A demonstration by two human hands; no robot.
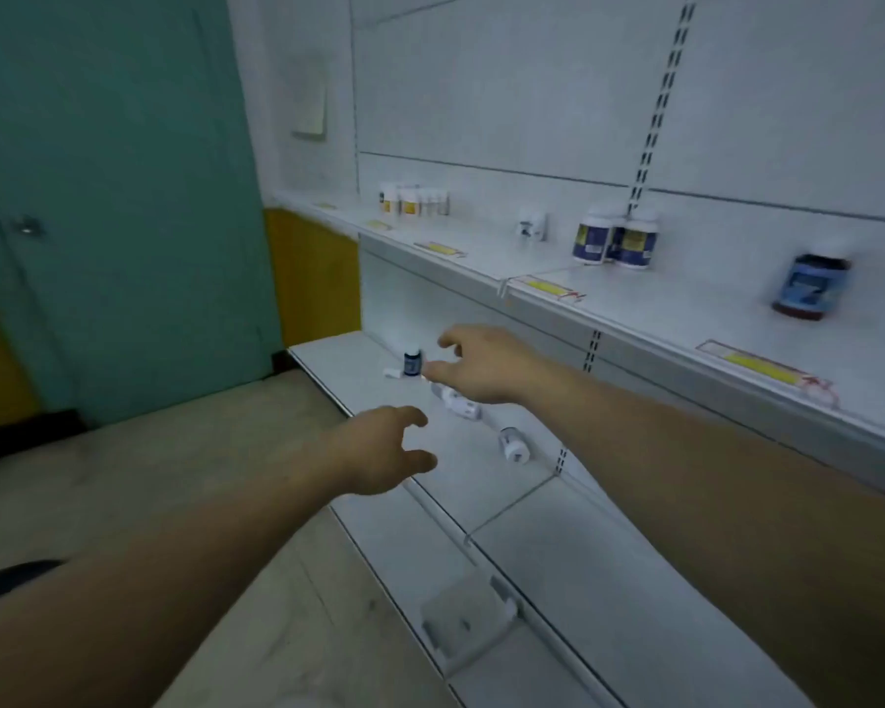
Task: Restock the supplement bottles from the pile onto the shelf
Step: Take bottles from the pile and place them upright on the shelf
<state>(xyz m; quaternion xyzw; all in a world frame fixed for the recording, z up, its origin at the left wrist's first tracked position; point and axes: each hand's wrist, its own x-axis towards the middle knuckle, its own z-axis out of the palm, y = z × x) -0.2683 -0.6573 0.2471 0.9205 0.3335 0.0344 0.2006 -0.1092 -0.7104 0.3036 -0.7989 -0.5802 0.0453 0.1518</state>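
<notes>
- Left hand (379, 452) hovers at the lower shelf's (558, 554) front edge, fingers loosely spread, holding nothing, seemingly poised for a pickup.
- Right hand (481, 365) reaches deeper, fingers parted, nothing held, above the white bottles (463, 403) lying tipped mid-shelf.
- Small dark bottle (412, 361) stands upright just beyond.
- Upper shelf (634, 309) carries upright stocked bottles (614, 240) near its back edge.
</notes>
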